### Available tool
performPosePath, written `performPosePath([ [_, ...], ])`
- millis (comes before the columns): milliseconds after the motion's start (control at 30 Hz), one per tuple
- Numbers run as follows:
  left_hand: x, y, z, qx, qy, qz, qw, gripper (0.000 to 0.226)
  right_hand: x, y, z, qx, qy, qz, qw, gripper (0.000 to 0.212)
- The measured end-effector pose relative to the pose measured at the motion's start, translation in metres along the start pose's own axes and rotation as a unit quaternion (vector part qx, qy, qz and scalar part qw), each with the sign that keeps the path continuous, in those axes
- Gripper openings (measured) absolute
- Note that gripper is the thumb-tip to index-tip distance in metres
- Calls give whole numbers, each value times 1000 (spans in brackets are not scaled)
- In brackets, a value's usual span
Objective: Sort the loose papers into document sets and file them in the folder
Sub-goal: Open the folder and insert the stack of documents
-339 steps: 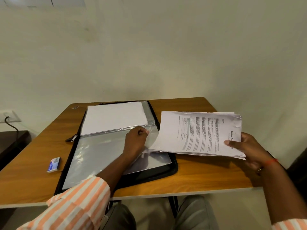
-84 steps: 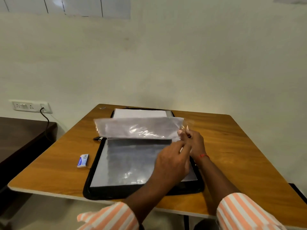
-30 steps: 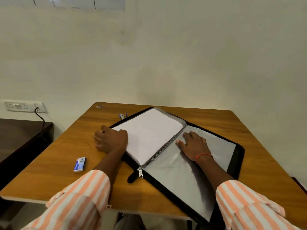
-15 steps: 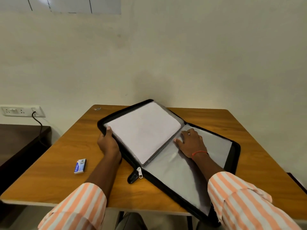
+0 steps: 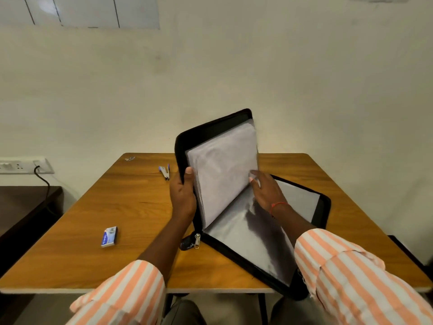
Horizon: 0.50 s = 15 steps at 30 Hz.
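On the glossy wooden bench (image 5: 131,207) by a plain cream wall, the black zippered folder (image 5: 324,207) stands half-raised; left grip (image 5: 182,198) clamps its cover, right grip (image 5: 264,191) splayed flat on white filed papers (image 5: 220,170)

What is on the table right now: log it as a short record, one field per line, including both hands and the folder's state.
folder: black zip folder, half open, left cover raised, right half flat
papers: white sheets in the raised half
left hand: left hand grips the raised cover's edge
right hand: right hand rests near the spine, on the sleeves
surface: wooden table
other items: small blue-and-white box; blue stapler
zip pull: metal zip pull at the near corner
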<state>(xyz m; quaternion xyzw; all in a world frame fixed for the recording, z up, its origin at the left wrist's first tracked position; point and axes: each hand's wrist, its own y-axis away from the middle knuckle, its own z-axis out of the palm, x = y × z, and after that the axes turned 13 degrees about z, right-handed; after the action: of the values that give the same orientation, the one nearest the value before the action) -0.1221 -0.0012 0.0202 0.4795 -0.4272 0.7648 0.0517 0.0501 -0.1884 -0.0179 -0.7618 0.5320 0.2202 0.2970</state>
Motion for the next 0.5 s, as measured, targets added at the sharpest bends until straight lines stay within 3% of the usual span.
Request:
performPosePath([
  [67, 5, 4, 9, -43, -8, 26, 999, 26, -6, 3, -10, -6, -136, 33, 990, 42],
  [100, 7, 7, 14, -70, -13, 42, 997, 30, -9, 5, -17, -10, -222, 56, 973, 42],
  [200, 8, 16, 22, -144, -30, 101, 984, 64, -27, 9, -44, -21, -516, 153, 843, 49],
  [300, 5, 23, 28, -219, -50, 134, 965, 56, -22, 7, -73, -16, -634, 210, 744, 71],
  [400, -3, 25, 25, -306, -61, 143, 939, 35, -7, 10, -91, -52, -654, 225, 720, 86],
  [500, -9, 23, 18, -384, -108, 178, 900, 40, 3, 19, -101, -78, -603, 237, 758, 69],
])
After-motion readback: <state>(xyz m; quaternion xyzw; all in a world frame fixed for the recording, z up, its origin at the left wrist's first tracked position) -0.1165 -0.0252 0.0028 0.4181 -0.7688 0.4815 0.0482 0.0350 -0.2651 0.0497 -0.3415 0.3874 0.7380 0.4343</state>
